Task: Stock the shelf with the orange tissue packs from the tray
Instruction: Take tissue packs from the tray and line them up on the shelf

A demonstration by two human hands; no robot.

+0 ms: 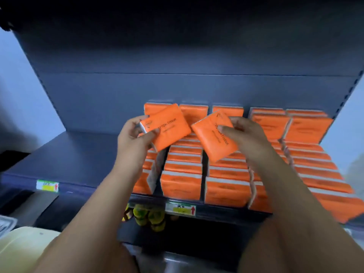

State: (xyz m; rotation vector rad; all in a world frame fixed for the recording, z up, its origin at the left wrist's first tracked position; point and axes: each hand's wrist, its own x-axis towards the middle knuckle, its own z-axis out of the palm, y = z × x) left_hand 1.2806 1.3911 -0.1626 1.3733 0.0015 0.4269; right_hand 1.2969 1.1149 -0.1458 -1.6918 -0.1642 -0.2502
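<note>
Edge of pale yellow plastic tray (21, 247) nearest, lower left. Yellow-and-white price label (180, 208) on front lip of dark blue metal shelf (69, 154). Left hand (134, 134) pinches flat orange plastic-wrapped tissue pack (167, 129), thumb on printed face. Right hand (244, 133) grips second orange tissue pack (214, 138), tilted. Both packs held just above rows of stocked orange packs (183, 182) covering right part of shelf, back to rear panel.
</note>
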